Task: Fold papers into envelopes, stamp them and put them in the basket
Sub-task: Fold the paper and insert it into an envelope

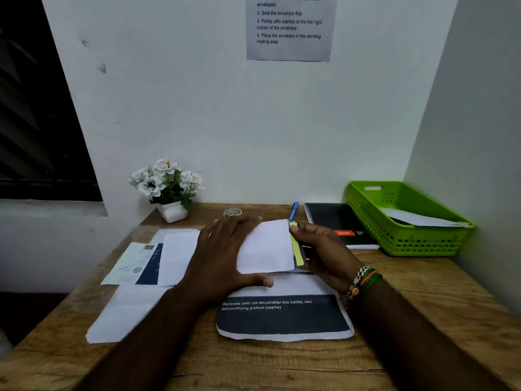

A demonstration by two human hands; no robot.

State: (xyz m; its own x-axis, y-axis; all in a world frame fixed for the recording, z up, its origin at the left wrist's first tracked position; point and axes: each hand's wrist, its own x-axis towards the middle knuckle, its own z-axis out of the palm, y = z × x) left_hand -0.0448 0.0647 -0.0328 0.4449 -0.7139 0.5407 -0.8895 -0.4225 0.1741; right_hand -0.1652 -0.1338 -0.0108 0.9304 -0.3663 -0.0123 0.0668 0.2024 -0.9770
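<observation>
A white envelope (266,246) lies in the middle of the wooden desk. My left hand (222,255) rests flat on its left side, fingers spread and thumb along its lower edge. My right hand (324,249) grips the envelope's right end, where a yellow strip (297,251) shows along the edge. Under the envelope lies a printed sheet with a dark block of white text (282,317). The green basket (406,218) stands at the back right with a white envelope (420,218) inside.
White papers and envelopes (158,261) are spread at the left. A pot of white flowers (169,190) stands at the back left, a tape roll (233,213) and a blue pen (293,210) behind the hands, a black notebook (338,224) beside the basket.
</observation>
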